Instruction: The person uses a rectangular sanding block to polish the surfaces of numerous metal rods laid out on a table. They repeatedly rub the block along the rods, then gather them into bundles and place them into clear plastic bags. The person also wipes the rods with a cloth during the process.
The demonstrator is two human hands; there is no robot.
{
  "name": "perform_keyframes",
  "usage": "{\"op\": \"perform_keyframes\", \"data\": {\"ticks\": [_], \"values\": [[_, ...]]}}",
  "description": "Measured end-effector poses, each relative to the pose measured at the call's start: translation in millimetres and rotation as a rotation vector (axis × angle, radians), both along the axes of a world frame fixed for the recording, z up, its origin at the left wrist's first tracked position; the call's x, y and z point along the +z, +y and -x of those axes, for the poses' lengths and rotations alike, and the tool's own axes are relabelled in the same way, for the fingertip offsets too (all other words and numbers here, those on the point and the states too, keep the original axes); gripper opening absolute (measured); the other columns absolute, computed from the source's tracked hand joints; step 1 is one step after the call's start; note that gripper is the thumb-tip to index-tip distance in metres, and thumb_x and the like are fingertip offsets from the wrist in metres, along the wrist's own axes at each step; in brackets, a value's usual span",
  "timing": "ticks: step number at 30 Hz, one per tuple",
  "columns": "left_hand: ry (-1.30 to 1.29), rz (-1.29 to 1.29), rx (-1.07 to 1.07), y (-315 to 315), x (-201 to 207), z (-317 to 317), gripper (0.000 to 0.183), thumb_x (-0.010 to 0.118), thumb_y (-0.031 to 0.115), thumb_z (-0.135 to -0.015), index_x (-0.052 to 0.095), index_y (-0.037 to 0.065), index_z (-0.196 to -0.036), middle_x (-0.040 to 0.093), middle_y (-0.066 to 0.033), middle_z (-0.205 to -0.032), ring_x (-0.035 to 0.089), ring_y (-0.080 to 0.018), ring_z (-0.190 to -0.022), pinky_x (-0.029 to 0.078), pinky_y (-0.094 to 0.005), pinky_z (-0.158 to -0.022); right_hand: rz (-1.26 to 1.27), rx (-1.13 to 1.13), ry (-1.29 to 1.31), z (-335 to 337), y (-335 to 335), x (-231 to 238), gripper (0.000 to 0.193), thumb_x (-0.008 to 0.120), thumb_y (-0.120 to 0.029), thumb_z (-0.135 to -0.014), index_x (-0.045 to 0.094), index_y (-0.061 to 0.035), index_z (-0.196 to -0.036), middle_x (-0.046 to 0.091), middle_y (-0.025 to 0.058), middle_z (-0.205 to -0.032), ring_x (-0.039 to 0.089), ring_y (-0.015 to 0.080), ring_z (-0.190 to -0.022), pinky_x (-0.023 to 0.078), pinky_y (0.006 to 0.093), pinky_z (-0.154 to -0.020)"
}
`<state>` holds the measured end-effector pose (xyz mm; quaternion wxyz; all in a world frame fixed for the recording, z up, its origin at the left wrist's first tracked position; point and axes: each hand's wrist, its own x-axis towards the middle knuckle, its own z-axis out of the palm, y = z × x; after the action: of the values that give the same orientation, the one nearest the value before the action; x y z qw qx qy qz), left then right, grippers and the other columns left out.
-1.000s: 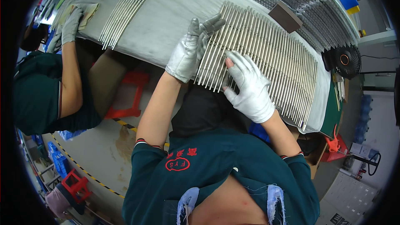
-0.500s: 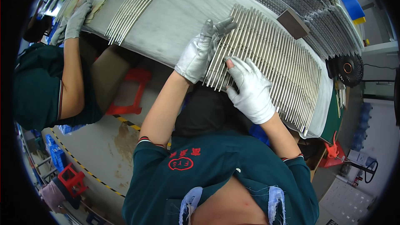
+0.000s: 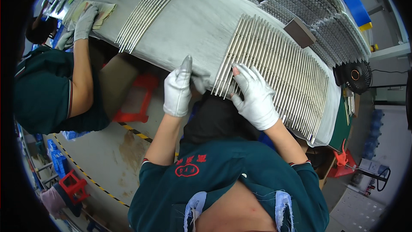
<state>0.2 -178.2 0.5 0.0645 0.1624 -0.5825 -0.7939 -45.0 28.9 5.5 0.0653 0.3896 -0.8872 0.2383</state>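
Note:
A wide row of slim, shiny metal rods (image 3: 281, 66) lies side by side on the grey-covered table (image 3: 184, 25). My right hand (image 3: 257, 101), in a whitish glove with one fingertip bare, rests over the near left part of the row, fingers stretched out. Off the row's near left corner is my left hand (image 3: 178, 90), also gloved, at the table's front edge. Its thumb points up and its other fingers reach toward the rods, blurred by motion. I see nothing held in it.
A smaller group of rods (image 3: 146, 19) lies to the left. Beyond it a co-worker's gloved hand (image 3: 86, 21) is on a yellowish cloth (image 3: 104, 13). Bubble-wrapped stacks (image 3: 296, 0), a brown block (image 3: 299, 32) and a black fan (image 3: 358, 75) line the far right.
My left hand has drawn back to the left and nearer to me, off the rods' left edge. My right hand stays over the row. The whole view has shifted slightly.

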Motion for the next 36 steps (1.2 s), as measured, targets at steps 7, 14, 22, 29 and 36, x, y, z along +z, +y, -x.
{"op": "perform_keyframes", "data": {"ticks": [7, 14, 22, 29, 36], "values": [[-0.34, 0.094, -0.514, 10.6, -32.1, -18.2, 0.071, 0.036, 0.061, -0.101, 0.068, -0.002, -0.095, 0.07, -0.0135, -0.072, 0.069, -0.0204, -0.069, 0.055, -0.029, -0.068, -0.008, -0.013, 0.027, -0.6, -3.4, 1.6, 0.055, 0.07, -0.014, -0.079, 0.053, 0.0021, -0.13, 0.055, 0.0187, -0.13, 0.051, 0.035, -0.124, 0.037, 0.0484, -0.109], [-0.415, -0.215, -0.76, 10.5, -16.3, -0.1, 0.066, 0.042, 0.058, -0.1, 0.062, -0.005, -0.107, 0.07, -0.0168, -0.076, 0.069, -0.024, -0.069, 0.056, -0.0326, -0.07, 0.015, 0.03, -0.015, 12.1, 9.7, 15.6, 0.057, 0.067, -0.012, -0.081, 0.051, 0.0013, -0.134, 0.051, 0.0185, -0.138, 0.045, 0.0375, -0.133, 0.033, 0.0488, -0.113], [-0.205, -0.139, -0.806, 5.5, 51.9, 24.1, 0.074, 0.038, 0.065, -0.098, 0.061, -0.005, -0.108, 0.071, -0.0156, -0.082, 0.069, -0.0208, -0.073, 0.055, -0.0319, -0.073, -0.045, 0.423, 0.048, 75.8, -14.5, 66.2, 0.051, 0.066, -0.007, -0.08, 0.057, -0.007, -0.129, 0.053, 0.0167, -0.139, 0.049, 0.0365, -0.131, 0.039, 0.045, -0.11], [0.133, 0.249, -0.588, -9.8, 108.5, 40.4, 0.086, 0.029, 0.071, -0.096, 0.065, -0.003, -0.12, 0.073, -0.0147, -0.092, 0.069, -0.0178, -0.089, 0.047, -0.026, -0.084, 0.391, 0.156, -0.393, 156.8, -37.9, 134.5, 0.027, 0.068, -0.028, -0.093, 0.068, -0.005, -0.107, 0.071, 0.0054, -0.107, 0.064, 0.0152, -0.098, 0.051, 0.0314, -0.089], [0.709, 0.946, 0.053, -40.5, 138.1, 76.8, 0.046, 0.067, 0.031, -0.093, 0.062, -0.001, -0.126, 0.067, -0.0169, -0.118, 0.065, -0.0262, -0.107, 0.048, -0.0343, -0.097, 0.456, 0.413, -0.613, 165.3, -51.9, 170.8, 0.042, 0.064, -0.041, -0.094, 0.068, -0.0038, -0.112, 0.068, 0.0065, -0.107, 0.06, 0.0158, -0.102, 0.047, 0.0322, -0.092]]}}
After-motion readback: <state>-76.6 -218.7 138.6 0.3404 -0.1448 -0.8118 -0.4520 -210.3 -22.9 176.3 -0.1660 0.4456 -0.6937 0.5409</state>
